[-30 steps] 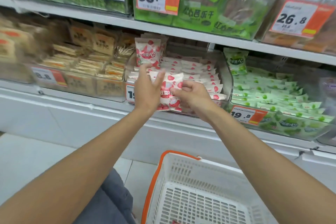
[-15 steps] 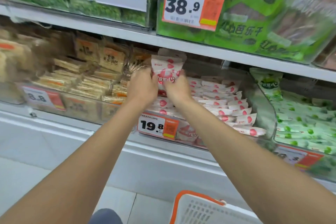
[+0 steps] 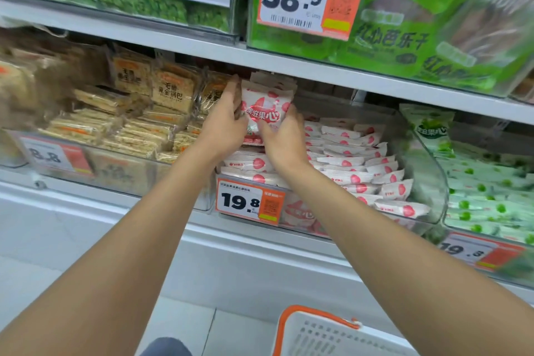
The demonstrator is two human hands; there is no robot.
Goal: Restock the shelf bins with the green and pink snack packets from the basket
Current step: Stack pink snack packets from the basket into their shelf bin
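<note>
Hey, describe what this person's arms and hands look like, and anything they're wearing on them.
Both arms are bare right to the frame's edge, with no sleeves in view. The left hand and right hand wear no gloves, and no watch, bracelet or ring shows. A patch of blue-grey fabric at the bottom edge is probably trousers.

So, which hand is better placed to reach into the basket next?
Probably the right hand: the basket sits low on the right, below that forearm. The left hand could steady the upright pink packets alone.
</note>
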